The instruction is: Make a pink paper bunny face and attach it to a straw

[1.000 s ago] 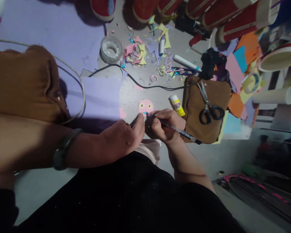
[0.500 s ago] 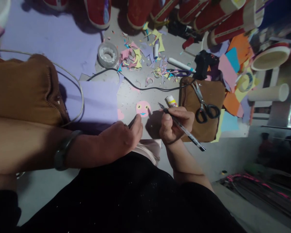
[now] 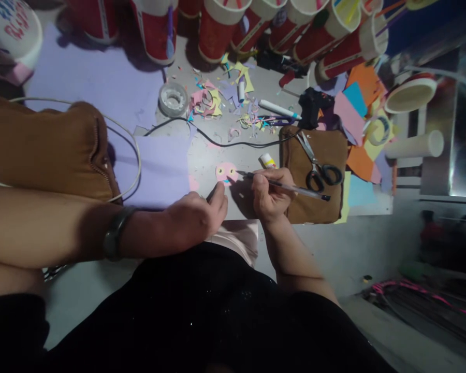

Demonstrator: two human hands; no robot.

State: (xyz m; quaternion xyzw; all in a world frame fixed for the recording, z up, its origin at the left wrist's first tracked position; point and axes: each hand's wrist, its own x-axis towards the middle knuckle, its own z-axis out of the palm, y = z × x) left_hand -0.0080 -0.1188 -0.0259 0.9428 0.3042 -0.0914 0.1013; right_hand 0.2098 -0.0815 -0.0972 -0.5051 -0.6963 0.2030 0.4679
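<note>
The right hand grips a clear-barrelled pen, its tip beside the pink paper face, which lies on the table by the left hand (finger grasp cannot be determined).

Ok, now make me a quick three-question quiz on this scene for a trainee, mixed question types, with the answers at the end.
1. Multiple choice: which hand holds the pen?
A) the left hand
B) the right hand
C) neither

2. True or false: the scissors lie on a brown cloth item.

3. Fill in the blank: the mouth on the pink paper face is coloured ____.

Key: 1. B; 2. true; 3. blue.
</note>
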